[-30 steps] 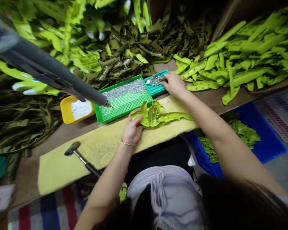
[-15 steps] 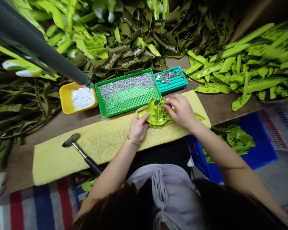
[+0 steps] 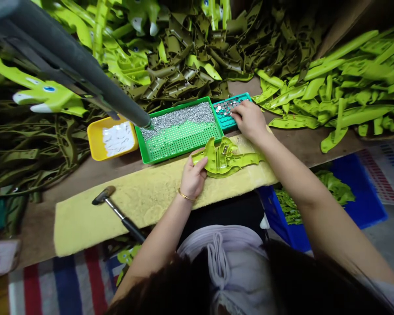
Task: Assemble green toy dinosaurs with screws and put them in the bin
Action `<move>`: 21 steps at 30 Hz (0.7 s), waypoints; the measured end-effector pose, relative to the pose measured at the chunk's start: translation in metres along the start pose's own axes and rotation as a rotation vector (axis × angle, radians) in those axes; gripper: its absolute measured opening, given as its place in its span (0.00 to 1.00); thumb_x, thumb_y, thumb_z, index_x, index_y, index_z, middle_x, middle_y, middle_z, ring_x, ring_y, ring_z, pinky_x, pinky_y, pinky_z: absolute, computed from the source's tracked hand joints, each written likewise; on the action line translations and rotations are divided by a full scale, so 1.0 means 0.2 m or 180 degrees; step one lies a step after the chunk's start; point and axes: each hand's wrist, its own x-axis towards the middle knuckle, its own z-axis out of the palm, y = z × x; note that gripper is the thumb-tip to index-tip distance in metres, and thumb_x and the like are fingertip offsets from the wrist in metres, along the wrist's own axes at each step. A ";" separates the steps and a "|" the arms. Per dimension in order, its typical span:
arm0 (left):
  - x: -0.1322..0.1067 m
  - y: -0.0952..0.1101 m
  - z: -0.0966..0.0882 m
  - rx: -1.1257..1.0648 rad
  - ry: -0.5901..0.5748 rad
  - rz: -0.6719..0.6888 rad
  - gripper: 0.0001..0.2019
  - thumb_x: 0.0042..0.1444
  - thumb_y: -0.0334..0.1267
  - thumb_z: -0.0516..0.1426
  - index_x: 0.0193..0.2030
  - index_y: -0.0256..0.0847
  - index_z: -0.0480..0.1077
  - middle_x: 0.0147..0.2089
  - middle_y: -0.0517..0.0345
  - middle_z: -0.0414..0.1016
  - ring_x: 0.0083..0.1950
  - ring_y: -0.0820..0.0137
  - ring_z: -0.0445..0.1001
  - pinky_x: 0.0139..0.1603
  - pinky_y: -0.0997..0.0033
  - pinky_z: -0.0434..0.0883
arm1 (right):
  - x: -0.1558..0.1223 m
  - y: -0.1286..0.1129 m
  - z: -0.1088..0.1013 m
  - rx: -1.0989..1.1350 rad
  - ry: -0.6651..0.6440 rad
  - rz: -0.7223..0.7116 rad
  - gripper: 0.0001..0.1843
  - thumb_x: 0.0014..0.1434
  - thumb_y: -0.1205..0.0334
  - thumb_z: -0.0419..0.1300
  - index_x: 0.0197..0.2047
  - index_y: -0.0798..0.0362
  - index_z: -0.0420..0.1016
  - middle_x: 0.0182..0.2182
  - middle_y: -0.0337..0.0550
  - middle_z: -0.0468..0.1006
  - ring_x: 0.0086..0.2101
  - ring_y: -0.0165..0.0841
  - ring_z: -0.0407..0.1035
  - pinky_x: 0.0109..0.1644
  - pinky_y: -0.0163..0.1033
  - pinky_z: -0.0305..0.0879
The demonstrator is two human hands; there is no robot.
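My left hand grips the left end of a lime-green plastic shell half, its ribbed hollow side facing up above the yellow cloth pad. A small metal piece shows among its ribs. Over at the teal tray, my right hand reaches in with thumb and fingers drawn together among small round metal discs. Whatever is between those fingertips is too small to make out.
A green basket of small silvery screws and a yellow tub of white pieces adjoin the teal tray. A hammer lies on the pad. A dark tool hangs overhead. Piles of lime and olive parts surround; a blue bin stands right.
My right hand has left the shell half and moved up and right into the teal tray. My left hand still holds the shell half, which now lies more open to view.
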 end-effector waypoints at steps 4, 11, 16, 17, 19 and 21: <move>0.00 0.00 0.00 0.0014 0.0008 -0.0037 0.20 0.45 0.39 0.68 0.45 0.42 0.71 0.46 0.54 0.81 0.47 0.63 0.80 0.49 0.63 0.77 | -0.21 -0.11 -0.03 0.0358 0.0180 -0.0209 0.10 0.63 0.61 0.57 0.42 0.57 0.76 0.38 0.43 0.79 0.38 0.28 0.70 0.47 0.36 0.67; 0.01 0.00 -0.01 0.0112 -0.0028 -0.0017 0.21 0.46 0.41 0.68 0.46 0.43 0.70 0.45 0.54 0.80 0.49 0.62 0.79 0.50 0.62 0.76 | -0.56 -0.21 0.05 0.0026 0.0627 -0.0728 0.09 0.63 0.60 0.56 0.36 0.51 0.78 0.39 0.48 0.79 0.43 0.38 0.70 0.48 0.46 0.66; 0.00 0.00 0.00 -0.0012 -0.0016 -0.0011 0.21 0.44 0.40 0.69 0.44 0.42 0.70 0.44 0.54 0.80 0.48 0.62 0.79 0.50 0.62 0.76 | -0.61 -0.20 0.01 -0.0369 0.0326 -0.0598 0.18 0.64 0.55 0.53 0.52 0.52 0.75 0.55 0.54 0.74 0.54 0.45 0.67 0.55 0.53 0.63; 0.00 0.00 0.00 -0.0032 -0.0027 -0.0012 0.21 0.44 0.40 0.69 0.44 0.42 0.70 0.44 0.54 0.80 0.50 0.61 0.79 0.51 0.62 0.76 | -0.62 -0.19 -0.01 -0.0265 0.0278 -0.0414 0.20 0.64 0.55 0.53 0.55 0.54 0.73 0.56 0.56 0.73 0.55 0.46 0.67 0.57 0.55 0.62; 0.00 0.01 0.01 -0.0031 -0.0043 -0.0041 0.21 0.44 0.41 0.69 0.43 0.42 0.69 0.45 0.53 0.80 0.52 0.60 0.78 0.52 0.61 0.76 | -0.64 -0.17 -0.05 0.0166 0.0039 0.0062 0.26 0.63 0.54 0.53 0.61 0.57 0.66 0.52 0.58 0.76 0.52 0.46 0.70 0.56 0.56 0.64; -0.01 0.02 0.02 0.0026 -0.0061 -0.0052 0.22 0.43 0.43 0.70 0.43 0.42 0.69 0.46 0.52 0.80 0.53 0.58 0.77 0.52 0.59 0.75 | -0.66 -0.15 -0.08 0.0748 -0.0337 0.0439 0.29 0.61 0.54 0.54 0.63 0.57 0.61 0.46 0.56 0.80 0.46 0.44 0.74 0.52 0.55 0.68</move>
